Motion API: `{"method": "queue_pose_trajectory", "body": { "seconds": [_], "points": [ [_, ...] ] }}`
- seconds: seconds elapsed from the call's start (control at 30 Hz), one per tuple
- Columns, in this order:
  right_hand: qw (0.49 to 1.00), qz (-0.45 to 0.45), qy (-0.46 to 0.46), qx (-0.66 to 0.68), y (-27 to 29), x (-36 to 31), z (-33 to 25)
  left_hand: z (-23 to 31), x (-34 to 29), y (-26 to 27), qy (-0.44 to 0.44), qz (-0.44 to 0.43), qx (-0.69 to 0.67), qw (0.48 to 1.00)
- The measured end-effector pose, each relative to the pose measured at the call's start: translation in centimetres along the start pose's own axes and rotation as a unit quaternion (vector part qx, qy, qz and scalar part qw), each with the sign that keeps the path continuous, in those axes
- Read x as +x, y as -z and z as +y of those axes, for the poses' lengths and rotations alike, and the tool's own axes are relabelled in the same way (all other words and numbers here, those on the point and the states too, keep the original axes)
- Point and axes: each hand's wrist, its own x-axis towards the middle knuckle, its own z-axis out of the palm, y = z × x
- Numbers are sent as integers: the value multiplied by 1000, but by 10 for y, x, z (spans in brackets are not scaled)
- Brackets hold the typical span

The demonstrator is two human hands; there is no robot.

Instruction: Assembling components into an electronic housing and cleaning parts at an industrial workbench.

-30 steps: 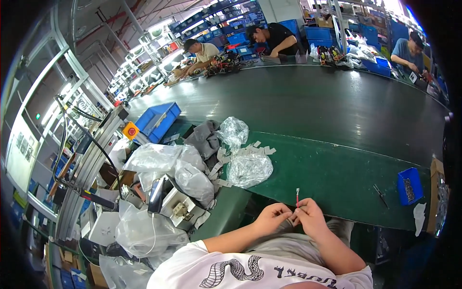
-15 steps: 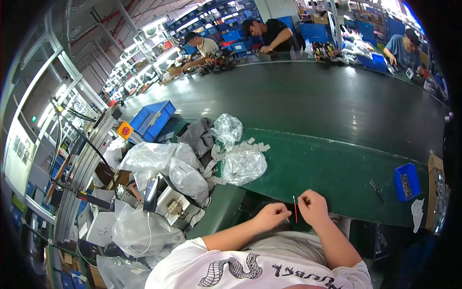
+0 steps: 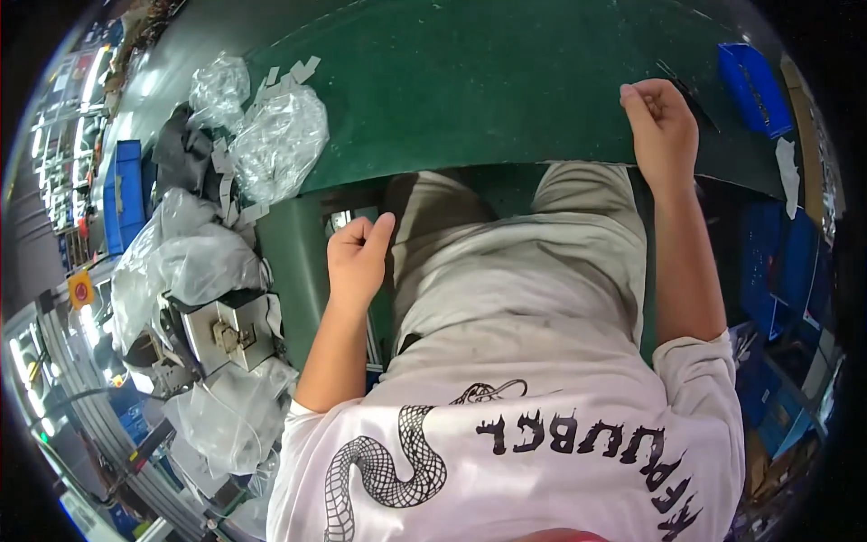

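My left hand [image 3: 358, 257] is closed with the thumb on top, over the near edge of the green table [image 3: 470, 99] and left of my lap. Anything inside its fingers is hidden. Farther off to the right, my right hand [image 3: 666, 126] is raised over the table with its fingers curled in; I cannot make out what they hold, if anything. A thin dark tool [image 3: 675, 81] lies just beyond that hand, partly covered by it. Next to it stands a small blue bin [image 3: 755, 90] with small metal parts.
Clear plastic bags [image 3: 280, 144] and small grey pieces [image 3: 302, 70] lie at the left. Beside them are a dark grey cloth [image 3: 181, 149], cloudy bags [image 3: 194, 257] and a white open box [image 3: 230, 334]. A white scrap [image 3: 788, 176] hangs near a cardboard box [image 3: 808, 135] at right.
My hands have moved apart, the right one away toward the blue bin, the left one leftward. The thin red wire seen between them no longer shows. The view has tilted down.
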Motion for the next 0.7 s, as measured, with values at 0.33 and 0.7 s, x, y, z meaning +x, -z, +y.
{"method": "queue_pose_trajectory", "body": {
  "seconds": [0.33, 0.7],
  "points": [
    [991, -24, 133, 13, -2, -23, 4, 37, 29, 3, -271, 20, 275, 922],
    [935, 8, 334, -120, -6, -15, 1, 8, 56, 18, -79, 78, 84, 990]
  ]
}}
